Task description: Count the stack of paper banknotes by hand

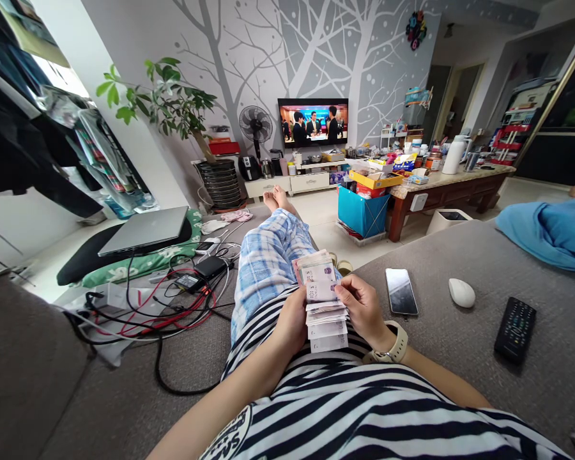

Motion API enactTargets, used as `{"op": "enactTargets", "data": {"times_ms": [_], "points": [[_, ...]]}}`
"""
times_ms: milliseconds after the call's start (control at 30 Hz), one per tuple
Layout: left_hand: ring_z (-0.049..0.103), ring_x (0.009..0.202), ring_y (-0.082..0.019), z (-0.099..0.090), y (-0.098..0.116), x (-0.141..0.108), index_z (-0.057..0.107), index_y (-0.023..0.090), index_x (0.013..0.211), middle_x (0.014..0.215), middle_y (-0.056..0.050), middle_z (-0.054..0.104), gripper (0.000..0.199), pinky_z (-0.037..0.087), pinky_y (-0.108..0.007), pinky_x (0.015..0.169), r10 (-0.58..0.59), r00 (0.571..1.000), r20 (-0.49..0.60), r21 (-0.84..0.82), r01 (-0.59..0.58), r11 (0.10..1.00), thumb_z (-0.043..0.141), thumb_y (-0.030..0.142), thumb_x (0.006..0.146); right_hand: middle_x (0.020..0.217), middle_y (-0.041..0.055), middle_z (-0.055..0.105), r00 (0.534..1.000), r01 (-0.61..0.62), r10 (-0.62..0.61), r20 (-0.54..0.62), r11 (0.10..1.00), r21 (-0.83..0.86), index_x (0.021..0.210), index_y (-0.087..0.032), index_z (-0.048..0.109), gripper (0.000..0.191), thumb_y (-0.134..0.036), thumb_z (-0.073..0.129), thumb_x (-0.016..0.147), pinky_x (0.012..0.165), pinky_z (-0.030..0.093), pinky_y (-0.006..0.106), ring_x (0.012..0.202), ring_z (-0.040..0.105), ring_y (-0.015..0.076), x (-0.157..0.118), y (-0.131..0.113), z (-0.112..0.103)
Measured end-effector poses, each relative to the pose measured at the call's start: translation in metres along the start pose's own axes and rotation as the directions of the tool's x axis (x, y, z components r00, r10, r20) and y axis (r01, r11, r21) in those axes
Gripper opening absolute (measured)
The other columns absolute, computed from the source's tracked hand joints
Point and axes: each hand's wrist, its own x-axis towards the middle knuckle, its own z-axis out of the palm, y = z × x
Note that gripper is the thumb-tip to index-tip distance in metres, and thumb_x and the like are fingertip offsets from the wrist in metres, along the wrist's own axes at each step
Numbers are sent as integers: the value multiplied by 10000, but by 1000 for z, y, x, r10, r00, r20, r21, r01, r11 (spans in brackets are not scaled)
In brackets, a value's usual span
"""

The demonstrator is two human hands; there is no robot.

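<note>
At the lower center of the frame, a person's left hand [293, 317] clasps a fan of thin, rectangular paper banknotes [322, 292] while the right hand [363, 306] pinches their right edge, each grip closed on them. The handling looks partway along: some lie spread in steps, others sit bunched, how many are left unclear. Crisp edges overlap above a striped shirt [388, 406].
</note>
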Motion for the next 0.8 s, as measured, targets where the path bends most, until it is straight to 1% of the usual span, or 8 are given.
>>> {"op": "enactTargets", "data": {"times_ms": [333,533,700,800], "points": [[712,895,-281,-2,-1,2,750,115,879,879,-98,782,284,530,-351,828,-12,1000,16,-11,12,1000,714,353,729,677,-2,563,1000,-14,14,0,1000,-21,782,-204,605,275,-440,596,924,595,403,280,621,506,166,0,0,-1],[715,891,-279,-1,-1,3,749,117,894,885,-97,782,281,532,-354,833,-17,1000,11,-22,17,1000,721,331,714,677,-3,565,1000,-8,8,0,1000,-26,784,-203,606,265,-428,598,925,593,399,278,623,503,161,0,0,-1],[716,873,-282,0,0,3,747,112,907,871,-95,783,319,535,-361,825,-25,1000,-11,-27,24,999,736,359,704,669,-7,564,1000,-6,6,-1,999,-35,769,-203,602,274,-428,597,924,593,397,279,615,502,159,0,-1,-1],[719,870,-279,-1,0,2,739,108,904,874,-96,783,328,541,-354,817,-27,1000,-4,-21,27,999,741,377,717,671,-7,569,1000,10,-10,3,999,-33,775,-203,608,267,-418,588,932,597,400,280,621,512,161,1,-2,-2]]}}
